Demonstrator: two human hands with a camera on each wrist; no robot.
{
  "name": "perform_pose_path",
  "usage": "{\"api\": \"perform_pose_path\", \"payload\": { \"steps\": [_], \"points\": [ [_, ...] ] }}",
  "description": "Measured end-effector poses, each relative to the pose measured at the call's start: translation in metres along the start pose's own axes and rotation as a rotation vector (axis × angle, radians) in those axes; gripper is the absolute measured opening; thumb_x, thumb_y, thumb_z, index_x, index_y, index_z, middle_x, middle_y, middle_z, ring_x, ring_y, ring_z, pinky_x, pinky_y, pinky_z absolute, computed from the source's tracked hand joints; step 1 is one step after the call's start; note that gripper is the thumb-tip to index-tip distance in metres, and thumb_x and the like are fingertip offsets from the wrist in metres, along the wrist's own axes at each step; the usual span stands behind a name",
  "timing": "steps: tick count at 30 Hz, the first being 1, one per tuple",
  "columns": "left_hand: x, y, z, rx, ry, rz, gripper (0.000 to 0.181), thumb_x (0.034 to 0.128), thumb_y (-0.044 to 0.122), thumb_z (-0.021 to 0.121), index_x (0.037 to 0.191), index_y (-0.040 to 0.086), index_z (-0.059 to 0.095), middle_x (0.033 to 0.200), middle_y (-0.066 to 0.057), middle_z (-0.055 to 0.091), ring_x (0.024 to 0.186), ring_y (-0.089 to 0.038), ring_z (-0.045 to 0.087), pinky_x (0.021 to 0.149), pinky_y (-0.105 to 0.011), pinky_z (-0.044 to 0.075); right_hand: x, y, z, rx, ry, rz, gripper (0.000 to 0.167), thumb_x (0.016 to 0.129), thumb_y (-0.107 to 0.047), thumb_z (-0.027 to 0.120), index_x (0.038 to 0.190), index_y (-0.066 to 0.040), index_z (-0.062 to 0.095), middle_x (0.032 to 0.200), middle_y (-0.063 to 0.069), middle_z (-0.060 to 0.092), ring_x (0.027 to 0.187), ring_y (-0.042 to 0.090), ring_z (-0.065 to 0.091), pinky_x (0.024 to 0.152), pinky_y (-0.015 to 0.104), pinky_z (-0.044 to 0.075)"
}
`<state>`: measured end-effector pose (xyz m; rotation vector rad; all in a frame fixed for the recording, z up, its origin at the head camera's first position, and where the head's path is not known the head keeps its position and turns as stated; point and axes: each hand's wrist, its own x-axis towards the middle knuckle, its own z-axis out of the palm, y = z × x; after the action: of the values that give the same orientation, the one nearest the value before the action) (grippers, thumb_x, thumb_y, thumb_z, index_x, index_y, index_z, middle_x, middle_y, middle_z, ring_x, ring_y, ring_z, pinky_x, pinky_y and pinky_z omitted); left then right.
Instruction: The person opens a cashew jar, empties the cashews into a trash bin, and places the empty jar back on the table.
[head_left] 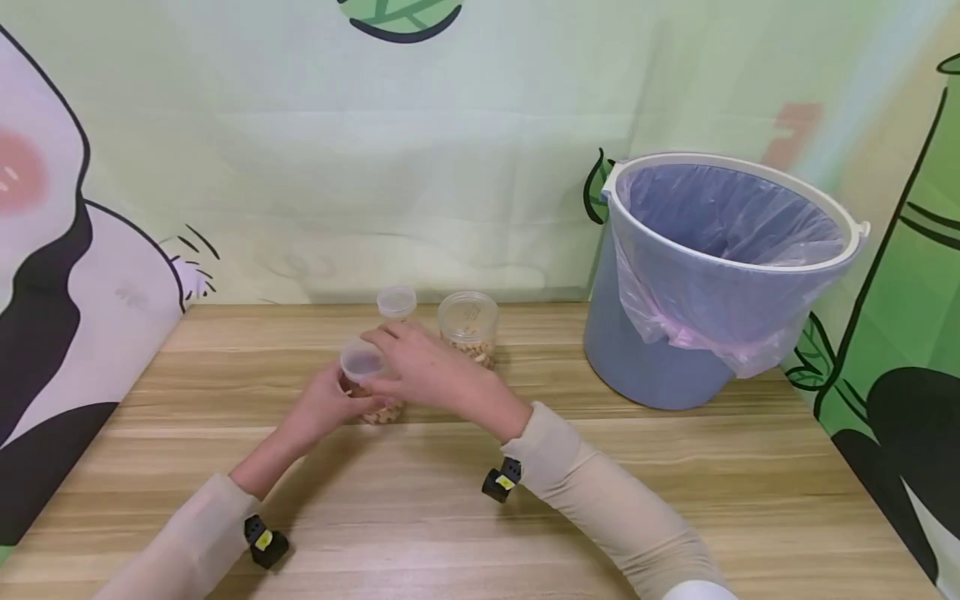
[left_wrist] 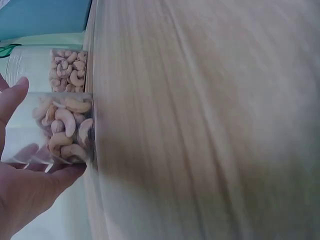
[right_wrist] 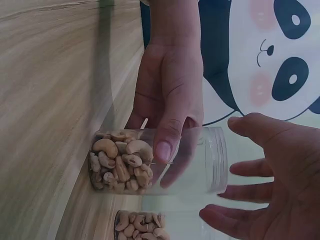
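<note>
A clear plastic jar (head_left: 382,412) with cashew nuts in its lower part stands on the table. My left hand (head_left: 318,408) grips the jar's side; in the right wrist view its thumb lies across the clear wall. My right hand (head_left: 429,367) hovers around the jar's top (right_wrist: 217,160), thumb and fingers spread either side of it. Whether a fingertip touches the rim I cannot tell. Behind stand two more clear jars, a wider one (head_left: 468,318) with cashews to the right and another (head_left: 397,302) partly hidden by my right hand.
A blue bin (head_left: 652,367) with a white rim and a pinkish plastic liner stands at the back right of the wooden table (head_left: 450,533). Right behind the table hangs a printed panda backdrop (head_left: 450,183).
</note>
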<state>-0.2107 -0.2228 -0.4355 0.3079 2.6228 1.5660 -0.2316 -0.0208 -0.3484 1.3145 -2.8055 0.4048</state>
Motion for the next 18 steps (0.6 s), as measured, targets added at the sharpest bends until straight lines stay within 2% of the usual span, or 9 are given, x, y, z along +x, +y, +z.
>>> {"api": "perform_pose_path", "payload": {
  "steps": [5, 9, 14, 18],
  "points": [
    [0.002, 0.002, 0.006, -0.037, -0.071, 0.027, 0.065, 0.0836, 0.018, 0.085, 0.137, -0.002, 0.053, 0.125, -0.019, 0.065, 0.109, -0.029, 0.063, 0.083, -0.033, 0.057, -0.002, -0.004, 0.000, -0.045, -0.025, 0.059, 0.076, 0.097, -0.057, 0.061, 0.151, -0.006, 0.045, 0.146, 0.012, 0.054, 0.129, 0.025, 0.054, 0.108, 0.037, 0.046],
    [0.002, 0.006, 0.010, -0.005, -0.089, 0.046, 0.066, 0.0829, 0.018, 0.086, 0.136, -0.002, 0.054, 0.124, -0.018, 0.066, 0.110, -0.029, 0.064, 0.086, -0.036, 0.055, -0.003, -0.007, 0.001, -0.108, -0.022, 0.071, 0.076, 0.095, -0.062, 0.059, 0.142, -0.004, 0.053, 0.134, 0.011, 0.062, 0.121, 0.024, 0.059, 0.102, 0.036, 0.049],
    [0.002, 0.011, 0.014, 0.021, -0.098, 0.047, 0.067, 0.0826, 0.020, 0.086, 0.137, 0.000, 0.054, 0.123, -0.017, 0.067, 0.109, -0.029, 0.065, 0.088, -0.040, 0.056, -0.003, -0.008, 0.001, -0.147, 0.022, 0.067, 0.065, 0.093, -0.062, 0.063, 0.122, -0.004, 0.064, 0.111, 0.007, 0.069, 0.101, 0.021, 0.065, 0.083, 0.030, 0.055],
    [0.003, 0.013, 0.019, 0.001, -0.096, 0.065, 0.069, 0.0823, 0.017, 0.086, 0.140, 0.000, 0.051, 0.126, -0.018, 0.065, 0.113, -0.032, 0.063, 0.095, -0.045, 0.054, -0.004, -0.011, 0.001, -0.153, 0.035, 0.125, 0.064, 0.091, -0.062, 0.066, 0.120, -0.005, 0.065, 0.105, 0.007, 0.071, 0.096, 0.021, 0.066, 0.076, 0.029, 0.057]
  ]
}}
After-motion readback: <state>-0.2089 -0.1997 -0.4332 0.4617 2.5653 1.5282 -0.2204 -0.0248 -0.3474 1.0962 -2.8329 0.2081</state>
